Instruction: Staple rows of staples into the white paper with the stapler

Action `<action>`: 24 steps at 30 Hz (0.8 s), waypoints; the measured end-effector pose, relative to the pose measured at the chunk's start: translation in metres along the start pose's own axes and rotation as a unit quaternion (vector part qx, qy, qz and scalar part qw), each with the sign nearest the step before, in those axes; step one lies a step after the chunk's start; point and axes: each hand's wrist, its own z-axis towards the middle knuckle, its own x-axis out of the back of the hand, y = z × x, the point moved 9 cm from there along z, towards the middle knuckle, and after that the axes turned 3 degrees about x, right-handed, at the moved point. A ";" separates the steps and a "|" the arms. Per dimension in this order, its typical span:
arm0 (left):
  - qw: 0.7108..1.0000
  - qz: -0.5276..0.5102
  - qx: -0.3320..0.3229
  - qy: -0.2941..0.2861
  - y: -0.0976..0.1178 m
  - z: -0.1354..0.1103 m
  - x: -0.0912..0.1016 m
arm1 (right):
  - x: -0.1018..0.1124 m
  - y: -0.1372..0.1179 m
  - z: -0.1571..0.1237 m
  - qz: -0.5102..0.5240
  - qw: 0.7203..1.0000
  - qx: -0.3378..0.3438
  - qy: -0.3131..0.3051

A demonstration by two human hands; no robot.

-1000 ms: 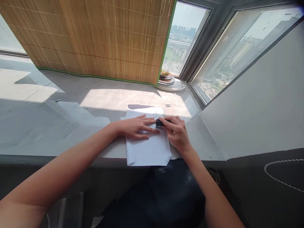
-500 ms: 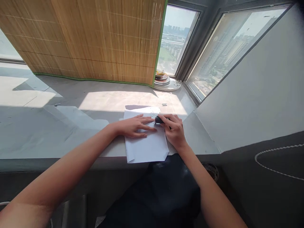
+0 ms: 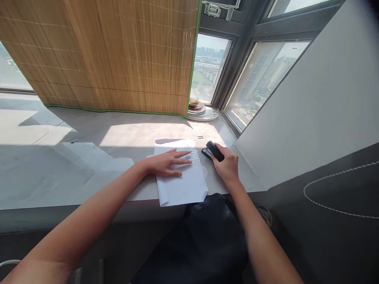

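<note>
White paper [image 3: 183, 189] with folded lower corners lies on the window ledge, its near edge reaching past the ledge's front. Rows of many small staples [image 3: 194, 155] show along its upper right part. My left hand [image 3: 167, 162] rests flat on the paper with its fingers spread toward those rows. To the right of the paper, my right hand [image 3: 227, 163] is wrapped round a black stapler [image 3: 215, 151]. The stapler's jaws point left and stand apart, with no paper between them.
Two small strips of staples [image 3: 200, 137] lie beyond the paper. Stacked plates [image 3: 203, 114] stand in the window corner. A bamboo blind [image 3: 118, 59] hangs at the back over the ledge [image 3: 59, 173]. A wall [image 3: 296, 118] closes off the right side, with a beaded cord [image 3: 314, 201].
My right hand has drawn the stapler off the paper to the right, uncovering the stapled rows. My left hand stays flat on the paper. The view has tilted up slightly.
</note>
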 end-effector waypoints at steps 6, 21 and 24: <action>0.931 -0.044 0.108 0.345 -0.041 -0.027 0.079 | -0.048 -0.080 0.017 0.134 0.989 -0.002 -0.065; 0.889 -0.093 0.184 0.409 -0.083 -0.044 0.087 | -0.062 -0.051 -0.008 0.094 0.981 -0.002 -0.169; 0.883 -0.117 0.184 0.415 -0.086 -0.043 0.087 | -0.043 -0.018 -0.002 0.077 0.981 -0.031 -0.176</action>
